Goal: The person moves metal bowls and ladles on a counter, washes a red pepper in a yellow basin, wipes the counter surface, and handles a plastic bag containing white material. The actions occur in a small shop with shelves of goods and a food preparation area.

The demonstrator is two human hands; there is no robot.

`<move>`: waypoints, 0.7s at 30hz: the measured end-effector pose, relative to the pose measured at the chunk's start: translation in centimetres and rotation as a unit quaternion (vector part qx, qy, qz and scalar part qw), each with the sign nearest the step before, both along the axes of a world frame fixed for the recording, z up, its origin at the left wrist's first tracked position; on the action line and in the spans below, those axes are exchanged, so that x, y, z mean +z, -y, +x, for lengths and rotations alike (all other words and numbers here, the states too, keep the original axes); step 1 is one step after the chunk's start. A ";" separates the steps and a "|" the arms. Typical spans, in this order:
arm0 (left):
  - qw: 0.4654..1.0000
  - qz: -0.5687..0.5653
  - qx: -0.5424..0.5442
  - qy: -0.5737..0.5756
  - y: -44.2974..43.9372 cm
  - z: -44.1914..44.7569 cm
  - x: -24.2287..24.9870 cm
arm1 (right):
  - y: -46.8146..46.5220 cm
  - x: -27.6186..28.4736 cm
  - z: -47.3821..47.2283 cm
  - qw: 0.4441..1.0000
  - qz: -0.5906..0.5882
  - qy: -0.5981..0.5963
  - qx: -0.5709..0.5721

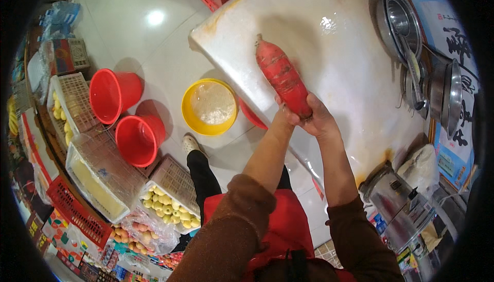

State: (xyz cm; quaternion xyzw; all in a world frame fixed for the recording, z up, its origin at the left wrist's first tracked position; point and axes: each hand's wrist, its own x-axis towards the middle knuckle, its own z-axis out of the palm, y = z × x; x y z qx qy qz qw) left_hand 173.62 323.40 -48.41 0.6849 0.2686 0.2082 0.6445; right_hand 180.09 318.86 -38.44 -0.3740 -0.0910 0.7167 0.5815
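A large red root vegetable, like a radish, [281,74] is held tilted above a white, glossy tabletop [339,89], its thin root tip pointing away from me. My left hand [287,113] grips its near end from the left, with the fingers partly hidden beneath it. Around the same end from the right is my right hand [320,117], thumb along its side. Dark, rough rings and marks run across the red skin.
Metal bowls [403,23] and a ladle [415,77] lie along the table's right edge, near a metal appliance [397,201]. On the floor at left stand a yellow basin [186,106], red buckets [115,96] [141,140] and fruit crates [173,181].
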 end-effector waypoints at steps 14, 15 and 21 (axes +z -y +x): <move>0.965 0.007 0.184 -0.185 1.9 -35.7 -9.3 | -4.1 -13.4 -27.7 0.888 -0.143 -0.421 -0.115; 0.960 -0.051 0.192 -0.199 1.9 -36.4 -10.7 | -4.0 -15.3 -28.4 0.894 -0.157 -0.403 -0.115; 0.891 -0.282 0.319 -0.156 -0.8 -36.6 -19.0 | -4.0 -29.6 -28.0 0.941 -0.336 -0.027 0.037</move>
